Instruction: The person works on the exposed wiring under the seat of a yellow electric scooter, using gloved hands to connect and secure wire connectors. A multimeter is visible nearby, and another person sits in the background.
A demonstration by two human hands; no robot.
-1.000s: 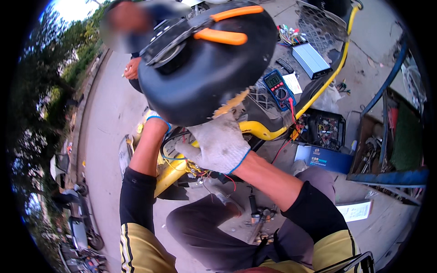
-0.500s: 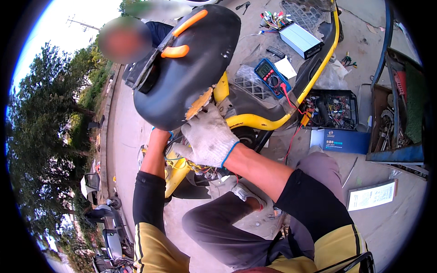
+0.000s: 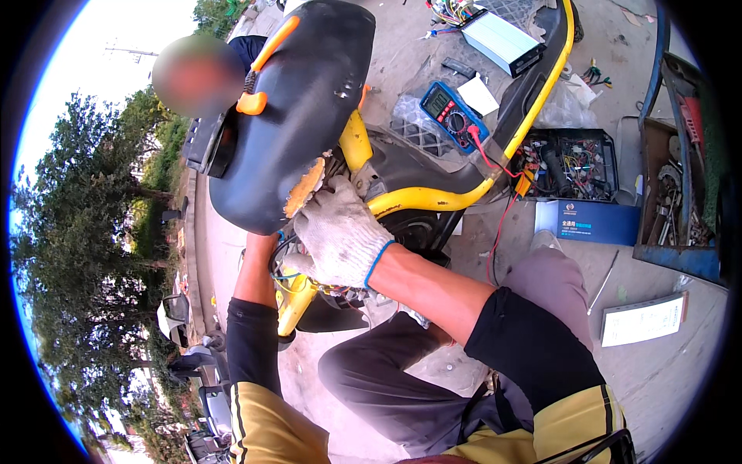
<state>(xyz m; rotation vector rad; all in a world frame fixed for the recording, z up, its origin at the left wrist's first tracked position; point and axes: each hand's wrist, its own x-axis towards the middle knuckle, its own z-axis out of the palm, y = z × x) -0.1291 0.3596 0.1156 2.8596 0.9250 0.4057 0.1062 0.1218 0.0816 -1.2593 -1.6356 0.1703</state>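
One black padded seat (image 3: 294,116) stands tilted in front of the person, its torn lower edge baring orange-yellow foam (image 3: 304,189). Just below that tear is the right hand (image 3: 340,236), in a whitish knit glove, its thumb apart and its fingers bent toward the seat's underside; whether they pinch anything, I cannot tell. The left hand is hidden behind the seat's lower end, so its grip cannot be told; only the left forearm (image 3: 255,271) shows below. An orange-handled tool (image 3: 267,54) lies against the seat's upper left side. Right of the seat are a yellow frame tube (image 3: 440,199), a blue multimeter (image 3: 452,116) and, farther off, a silver box (image 3: 502,40).
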